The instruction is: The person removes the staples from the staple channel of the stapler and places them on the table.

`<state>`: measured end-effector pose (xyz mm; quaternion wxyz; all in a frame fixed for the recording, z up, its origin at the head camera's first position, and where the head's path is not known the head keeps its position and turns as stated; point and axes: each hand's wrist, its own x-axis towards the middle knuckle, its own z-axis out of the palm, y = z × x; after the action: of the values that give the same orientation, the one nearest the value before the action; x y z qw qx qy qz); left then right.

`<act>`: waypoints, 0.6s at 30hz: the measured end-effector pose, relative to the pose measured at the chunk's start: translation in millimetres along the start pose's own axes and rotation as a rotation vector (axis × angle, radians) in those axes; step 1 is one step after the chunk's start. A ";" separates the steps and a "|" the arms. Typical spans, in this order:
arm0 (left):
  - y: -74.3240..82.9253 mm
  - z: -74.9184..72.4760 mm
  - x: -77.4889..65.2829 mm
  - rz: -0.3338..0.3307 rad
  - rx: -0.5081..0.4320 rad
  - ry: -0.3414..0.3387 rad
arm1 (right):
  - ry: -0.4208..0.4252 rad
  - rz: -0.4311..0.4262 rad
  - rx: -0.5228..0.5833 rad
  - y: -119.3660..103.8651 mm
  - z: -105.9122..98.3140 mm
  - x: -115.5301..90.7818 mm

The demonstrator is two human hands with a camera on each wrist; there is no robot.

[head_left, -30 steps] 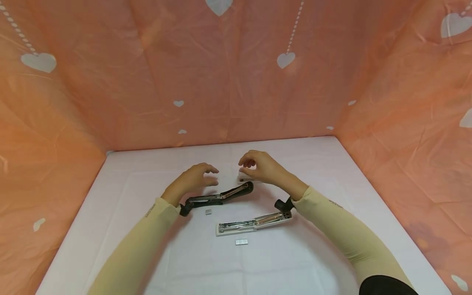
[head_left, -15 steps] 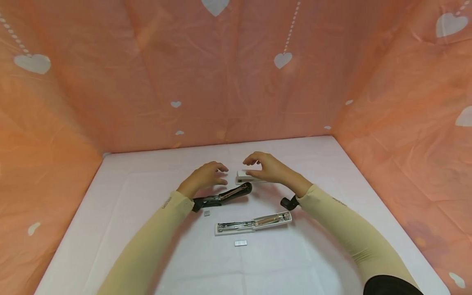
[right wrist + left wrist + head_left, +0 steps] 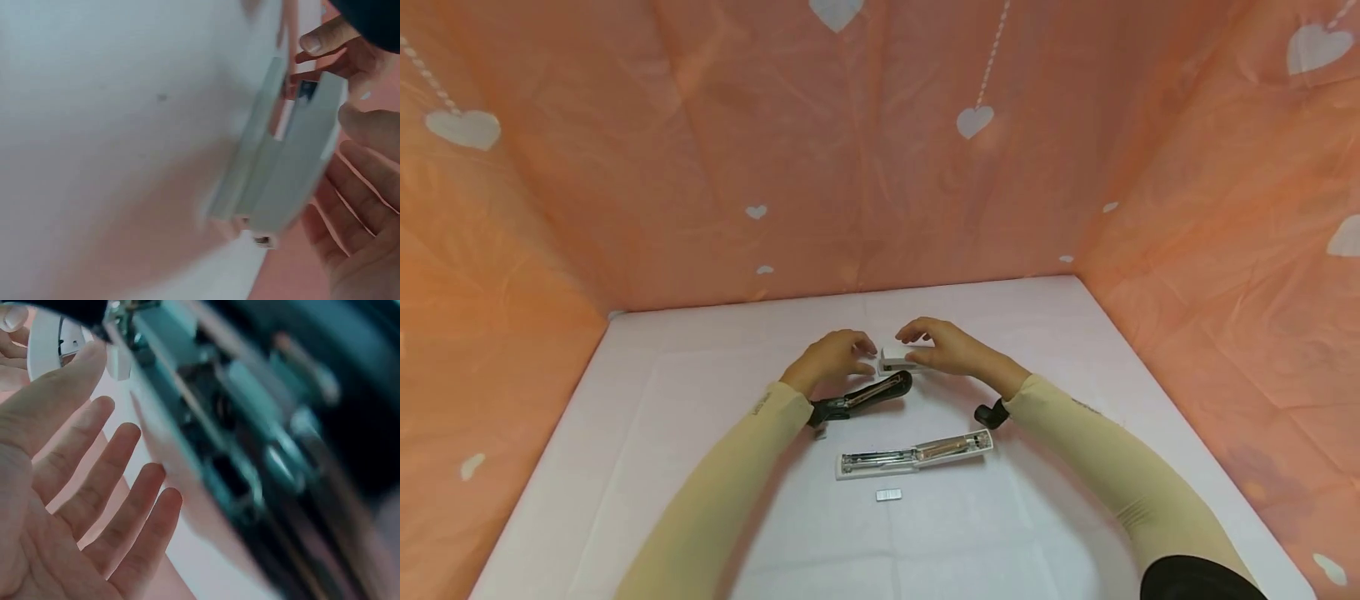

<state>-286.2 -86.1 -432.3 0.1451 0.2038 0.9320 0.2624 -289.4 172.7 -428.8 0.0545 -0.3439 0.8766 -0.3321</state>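
A closed white stapler (image 3: 892, 359) stands at the back of the table between my two hands. My left hand (image 3: 833, 358) is just to its left, fingers spread and slightly bent, holding nothing. From the right, my right hand (image 3: 951, 348) reaches around it with thumb and fingers apart; in the right wrist view the thumb (image 3: 369, 128) is right at the stapler's edge. In front of the left hand lies a black stapler (image 3: 876, 393), folded wide open, its rear partly hidden by the wrist camera. It fills much of the left wrist view as a blurred shape (image 3: 231, 425).
Nearer the front lies a second white stapler (image 3: 917, 455), opened flat with its metal tracks showing. A strip of staples (image 3: 888, 495) is in front of it. Another small staple strip (image 3: 821, 433) is partly hidden by the left wrist camera. Orange cloth walls (image 3: 865, 167) surround the white table.
My left hand has moved right to the closed white stapler. The right hand has shifted slightly right and lowered beside it. The opened staplers have stayed in place.
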 end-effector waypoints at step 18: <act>7.5 15.9 8.9 -0.028 0.081 0.064 | -0.012 0.062 -0.012 18.7 22.3 1.8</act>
<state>-285.7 -69.3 -442.7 0.1105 0.1880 0.9487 0.2290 -294.2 169.5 -457.4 0.0681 -0.3188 0.8885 -0.3231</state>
